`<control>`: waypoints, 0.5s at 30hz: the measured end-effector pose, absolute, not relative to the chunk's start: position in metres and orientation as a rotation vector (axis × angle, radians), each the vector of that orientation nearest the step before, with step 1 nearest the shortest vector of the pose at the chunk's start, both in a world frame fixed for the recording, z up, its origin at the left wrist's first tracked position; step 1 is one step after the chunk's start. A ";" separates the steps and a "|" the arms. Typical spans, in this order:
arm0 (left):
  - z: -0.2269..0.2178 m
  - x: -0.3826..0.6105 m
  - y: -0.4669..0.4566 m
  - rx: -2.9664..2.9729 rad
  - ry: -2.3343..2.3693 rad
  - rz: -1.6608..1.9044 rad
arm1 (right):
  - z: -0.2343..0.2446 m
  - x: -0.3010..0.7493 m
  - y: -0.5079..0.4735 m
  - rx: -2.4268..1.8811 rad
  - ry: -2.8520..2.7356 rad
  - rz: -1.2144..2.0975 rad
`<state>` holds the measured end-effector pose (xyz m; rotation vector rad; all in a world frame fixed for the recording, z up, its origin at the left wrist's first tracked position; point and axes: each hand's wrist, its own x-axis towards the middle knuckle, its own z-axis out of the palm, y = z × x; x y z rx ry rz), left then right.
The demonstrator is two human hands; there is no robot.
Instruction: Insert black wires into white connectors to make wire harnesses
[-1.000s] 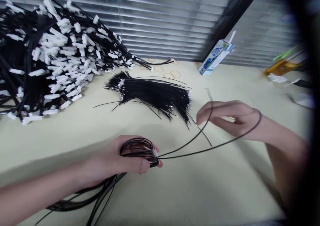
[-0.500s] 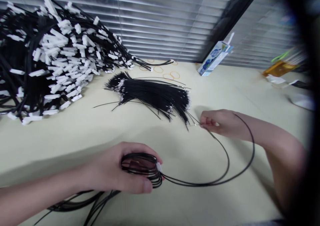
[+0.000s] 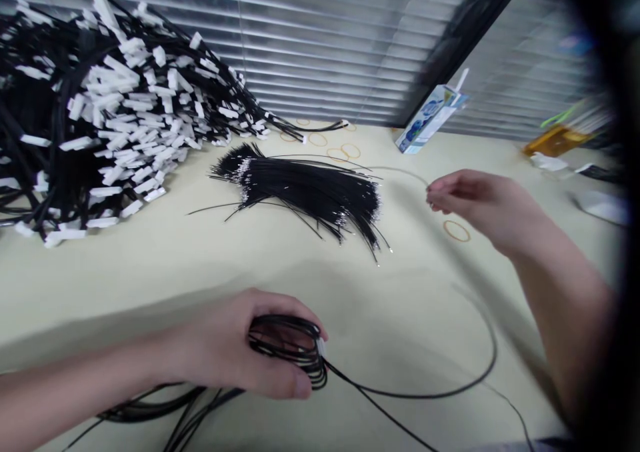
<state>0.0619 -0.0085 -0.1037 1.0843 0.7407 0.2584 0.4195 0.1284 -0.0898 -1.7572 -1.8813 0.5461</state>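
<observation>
In the head view, your left hand [image 3: 225, 345] is nearer to you than the stack [image 3: 310, 185] of black wires, its fingers curled around a coil [image 3: 293, 352] with a white connector [image 3: 321, 347] at its right end; the thumb closes over the near side. Your right hand [image 3: 480, 205] is to the right of the stack, fingertips narrowed in a pinch on a thin wire [image 3: 400, 171], blurred, that reaches back toward the stack. Expect the coil to be light and springy, probably smooth, so its loops could fan open under a loose grip; hold it across the loops, close to the connector, rather than by the tails trailing rightward. The wire should flex easily and whip about; take it just behind the tip, as the small metal ends may bend. The pale table [image 3: 380, 312] looks smooth and flat under the stack. Left of the stack lies a heap [image 3: 140, 125] of black cables with white plugs; behind it hang blinds [image 3: 320, 45]. Right of it are a rubber band [image 3: 456, 241], a carton [image 3: 425, 120] and an orange box [image 3: 555, 140].
</observation>
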 end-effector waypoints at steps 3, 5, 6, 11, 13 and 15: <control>-0.103 0.062 -0.008 1.067 0.744 0.251 | -0.079 0.419 0.129 -1.515 -1.613 0.907; -0.102 0.063 -0.008 1.066 0.758 0.248 | -0.074 0.409 0.122 -1.373 -1.486 1.082; -0.102 0.064 -0.007 1.061 0.770 0.249 | -0.073 0.401 0.116 -1.311 -1.443 1.162; -0.101 0.065 -0.003 1.054 0.819 0.256 | -0.080 0.334 0.062 -1.130 -1.447 1.556; -0.102 0.065 -0.002 1.072 0.825 0.252 | -0.084 0.309 0.038 -1.087 -1.593 1.809; -0.103 0.064 -0.002 1.084 0.815 0.242 | -0.087 0.293 0.019 -1.091 -1.761 1.802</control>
